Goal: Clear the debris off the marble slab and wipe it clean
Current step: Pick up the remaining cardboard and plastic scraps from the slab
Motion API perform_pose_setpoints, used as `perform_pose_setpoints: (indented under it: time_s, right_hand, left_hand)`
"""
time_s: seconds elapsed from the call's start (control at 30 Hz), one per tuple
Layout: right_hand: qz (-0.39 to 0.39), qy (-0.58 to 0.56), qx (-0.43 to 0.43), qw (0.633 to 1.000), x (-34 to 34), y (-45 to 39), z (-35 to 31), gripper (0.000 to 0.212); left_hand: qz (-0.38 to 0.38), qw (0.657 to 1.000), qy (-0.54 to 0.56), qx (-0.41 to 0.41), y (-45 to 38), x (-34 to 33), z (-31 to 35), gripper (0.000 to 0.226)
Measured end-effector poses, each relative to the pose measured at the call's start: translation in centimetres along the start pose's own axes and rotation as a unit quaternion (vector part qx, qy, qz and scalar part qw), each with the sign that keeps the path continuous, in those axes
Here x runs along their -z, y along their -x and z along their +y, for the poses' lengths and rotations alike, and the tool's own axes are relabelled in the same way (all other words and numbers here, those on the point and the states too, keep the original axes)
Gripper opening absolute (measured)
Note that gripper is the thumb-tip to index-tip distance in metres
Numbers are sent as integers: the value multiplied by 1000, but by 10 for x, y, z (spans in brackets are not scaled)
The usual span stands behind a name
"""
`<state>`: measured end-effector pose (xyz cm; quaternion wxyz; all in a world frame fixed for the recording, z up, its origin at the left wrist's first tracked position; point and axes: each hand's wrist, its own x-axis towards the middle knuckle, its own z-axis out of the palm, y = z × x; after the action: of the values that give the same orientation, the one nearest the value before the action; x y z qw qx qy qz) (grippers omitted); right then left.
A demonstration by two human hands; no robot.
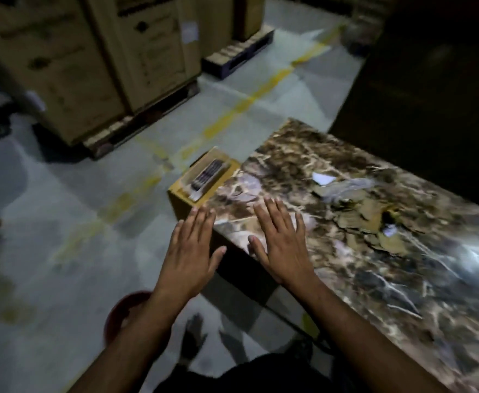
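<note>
Dim warehouse floor; marble slab (346, 222) at right. Debris (360, 211) of cardboard and paper scraps is spread mid-slab, uncleared. Left hand (188, 251) and right hand (282, 239) are held flat, fingers spread, nothing gripped. Wiping judged not begun.

dim, motion-blurred | glare on marble slab (476, 251) at right | far right corner black | edges bowed

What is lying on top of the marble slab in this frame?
On the marble slab lie torn cardboard pieces, white paper scraps and a greyish crumpled piece. The right hand covers part of the near corner.
</note>
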<state>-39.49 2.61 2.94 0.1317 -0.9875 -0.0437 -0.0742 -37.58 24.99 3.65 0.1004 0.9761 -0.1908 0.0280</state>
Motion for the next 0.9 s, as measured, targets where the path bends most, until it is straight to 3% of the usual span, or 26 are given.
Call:
perform_pose_setpoints:
  time_s: [0.33,0.5,0.67,0.9]
  right_hand:
    - [-20,-44,-177,983,37,74,231,58]
    - [-93,-60,-286,952,31,84,310,59]
    - [-148,-98,-436,882,13,57,342,92]
    - [-121,-141,-439,879,2,29,323,78]
  left_hand:
    - [-112,981,-11,-159,-94,-105,186,70]
    - [-198,973,-9,-116,-109,-138,207,75]
    - [-241,959,8,-147,-142,-151,208,72]
    - [-235,929,80,-276,-222,-159,203,63]
